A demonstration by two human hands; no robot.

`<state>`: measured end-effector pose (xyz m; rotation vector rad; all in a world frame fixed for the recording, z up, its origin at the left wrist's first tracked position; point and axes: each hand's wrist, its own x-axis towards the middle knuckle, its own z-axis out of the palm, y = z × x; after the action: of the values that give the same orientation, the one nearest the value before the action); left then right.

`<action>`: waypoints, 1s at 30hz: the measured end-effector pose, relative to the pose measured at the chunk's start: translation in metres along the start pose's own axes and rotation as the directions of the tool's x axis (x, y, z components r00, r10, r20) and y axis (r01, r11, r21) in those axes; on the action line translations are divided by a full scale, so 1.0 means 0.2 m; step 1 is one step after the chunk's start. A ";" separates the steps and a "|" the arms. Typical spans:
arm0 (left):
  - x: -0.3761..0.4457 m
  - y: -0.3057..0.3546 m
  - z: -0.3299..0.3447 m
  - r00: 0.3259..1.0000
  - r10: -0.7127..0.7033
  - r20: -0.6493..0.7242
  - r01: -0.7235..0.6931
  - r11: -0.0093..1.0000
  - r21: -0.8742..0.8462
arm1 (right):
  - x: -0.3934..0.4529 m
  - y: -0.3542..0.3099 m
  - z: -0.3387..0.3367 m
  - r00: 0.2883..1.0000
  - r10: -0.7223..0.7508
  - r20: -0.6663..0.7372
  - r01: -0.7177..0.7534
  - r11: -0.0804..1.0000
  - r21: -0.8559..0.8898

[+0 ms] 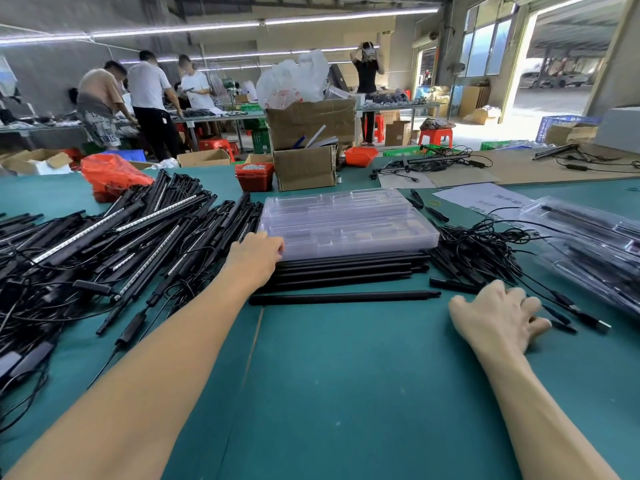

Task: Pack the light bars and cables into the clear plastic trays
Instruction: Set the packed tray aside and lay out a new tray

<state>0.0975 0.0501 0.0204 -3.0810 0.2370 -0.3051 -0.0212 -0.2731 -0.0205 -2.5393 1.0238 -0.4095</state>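
On the green tabletop (346, 393) the left hand (254, 249) curls its fingers onto the near-left corner of the stacked empty clear trays (346, 223), while the right hand (498, 318), fingers spread, rests on loose cables (485, 247) beside a packed tray (588, 244) holding black light bars.

Daylight is flooding in from the doorway (561, 74) on my right, overexposing it; ceiling tubes (221, 27) are glowing, and wide-angle distortion is bending the edges.
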 end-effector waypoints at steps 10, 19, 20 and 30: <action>0.05 0.03 -0.07 1.000 -0.001 -0.001 0.001 0.999 -0.051 | -0.07 -0.07 0.06 0.889 -0.457 -0.016 0.400 0.761 0.510; 0.12 0.00 -0.11 0.998 0.006 0.064 -0.001 0.997 -0.079 | -0.05 -0.06 0.09 0.872 -0.489 0.024 0.419 0.771 0.479; 0.13 -0.01 -0.12 0.997 0.004 0.075 0.005 0.993 -0.115 | -0.05 -0.06 0.09 0.867 -0.497 0.035 0.425 0.774 0.469; 0.15 -0.08 -0.09 0.995 0.017 0.101 0.018 0.943 -0.331 | -0.04 -0.06 0.10 0.853 -0.518 0.059 0.434 0.769 0.470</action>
<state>0.1246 0.0610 0.0436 -3.4167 0.3137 -0.1153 -0.0122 -0.2544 -0.0335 -2.3243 0.1554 -0.4643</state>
